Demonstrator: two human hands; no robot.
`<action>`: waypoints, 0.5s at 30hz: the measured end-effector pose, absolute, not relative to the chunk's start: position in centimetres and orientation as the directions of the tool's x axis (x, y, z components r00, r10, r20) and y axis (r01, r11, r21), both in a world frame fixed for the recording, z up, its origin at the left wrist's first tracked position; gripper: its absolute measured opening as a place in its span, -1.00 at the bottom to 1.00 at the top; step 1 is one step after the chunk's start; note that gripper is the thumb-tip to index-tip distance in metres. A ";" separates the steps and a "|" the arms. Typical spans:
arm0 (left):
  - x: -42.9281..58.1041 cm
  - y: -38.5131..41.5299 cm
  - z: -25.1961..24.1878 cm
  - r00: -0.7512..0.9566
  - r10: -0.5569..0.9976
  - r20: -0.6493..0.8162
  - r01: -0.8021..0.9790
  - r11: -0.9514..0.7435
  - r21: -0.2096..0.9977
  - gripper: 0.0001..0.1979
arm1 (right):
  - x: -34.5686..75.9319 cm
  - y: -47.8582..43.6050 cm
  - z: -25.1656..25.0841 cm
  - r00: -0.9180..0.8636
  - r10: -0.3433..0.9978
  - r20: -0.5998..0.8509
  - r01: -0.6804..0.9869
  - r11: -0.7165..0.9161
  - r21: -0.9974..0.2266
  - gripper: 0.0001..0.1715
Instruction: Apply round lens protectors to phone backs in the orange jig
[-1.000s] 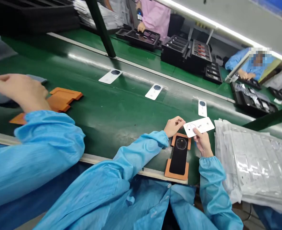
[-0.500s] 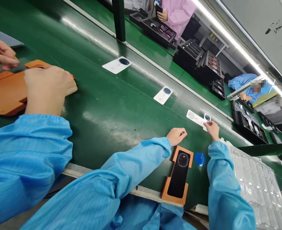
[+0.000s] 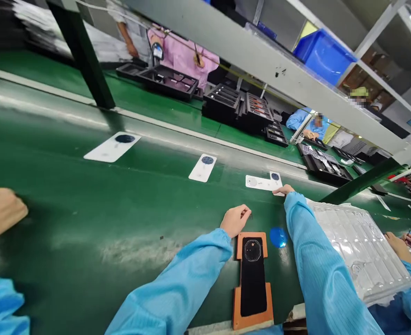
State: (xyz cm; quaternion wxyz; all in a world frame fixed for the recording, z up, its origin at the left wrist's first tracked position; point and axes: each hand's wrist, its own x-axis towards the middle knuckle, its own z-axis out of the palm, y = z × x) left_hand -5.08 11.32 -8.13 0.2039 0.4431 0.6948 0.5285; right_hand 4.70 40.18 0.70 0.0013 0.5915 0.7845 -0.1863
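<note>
My left hand (image 3: 236, 220) is closed, its fingers curled together above the green surface; whatever they may hold is too small to make out. Just below it lies an orange fixture (image 3: 239, 309) with a black phone-shaped panel (image 3: 253, 284) in it, an outlined camera circle near its top. My right hand (image 3: 285, 189) reaches forward, a finger stretched out onto the lower end of a white phone-back-shaped sheet with a dark circle (image 3: 275, 177). Overlapping that one is a white sheet with a pale circle (image 3: 261, 183). A shiny blue round film (image 3: 278, 237) lies beside the fixture.
Two more white sheets with dark circles, one nearer (image 3: 202, 168) and one farther left (image 3: 112, 148), lie along the surface. A clear plastic tray (image 3: 357, 246) stands at right. A co-worker's hand (image 3: 1, 211) is at far left. Black trays (image 3: 222, 104) line the opposite side.
My view has turned left and up, so the benches shift in the picture. My hands stay near the same things. The co-worker's orange piece at left is out of view.
</note>
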 end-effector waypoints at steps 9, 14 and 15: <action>-5.4 11.3 -8.6 -0.525 0.810 0.263 0.492 0.037 0.870 -0.69 | 5.0 36.5 7.2 -0.376 0.919 -0.115 0.922 0.359 -0.148 -0.55; -5.7 10.5 -7.8 -0.577 0.606 0.547 0.687 -0.002 0.727 -0.59 | 6.1 33.0 11.9 -0.659 0.748 0.080 0.741 0.663 -0.102 -0.72; -5.6 10.3 -7.6 -0.554 0.547 0.627 0.750 0.001 0.662 -0.49 | 7.0 31.2 12.0 -0.731 0.678 0.085 0.671 0.735 -0.099 -0.76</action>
